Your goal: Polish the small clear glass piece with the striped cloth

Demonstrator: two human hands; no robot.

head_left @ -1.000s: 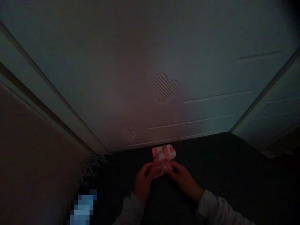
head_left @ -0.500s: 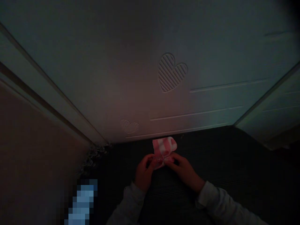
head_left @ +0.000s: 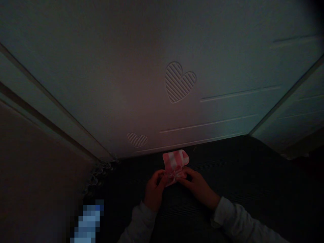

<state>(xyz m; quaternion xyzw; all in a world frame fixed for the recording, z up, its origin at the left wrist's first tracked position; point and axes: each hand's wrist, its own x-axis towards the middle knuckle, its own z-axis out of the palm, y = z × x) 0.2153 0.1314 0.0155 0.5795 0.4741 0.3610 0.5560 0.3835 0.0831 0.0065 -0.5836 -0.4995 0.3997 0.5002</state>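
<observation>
A small pink-and-white striped sock lies on the dark surface, its rounded end toward the right. My left hand pinches the near left part of the pink cloth between thumb and fingers. From the other side, my right hand grips the near right part, its thumb and forefinger close together. Between the fingertips the cloth is bunched, with a pale, shiny bit at its middle that is too dim to make out. Whether this is one folded sock or two, I cannot tell.
Behind the sock stands a pale panel with a large carved heart, a smaller heart and grooved lines. Dark ruffled trim runs along the left edge. A bright blurred-out patch shows at the lower left.
The view has shifted slightly, so the panel and hearts sit a little lower and further left. Both hands keep hold of the cloth, with barely any finger movement.
</observation>
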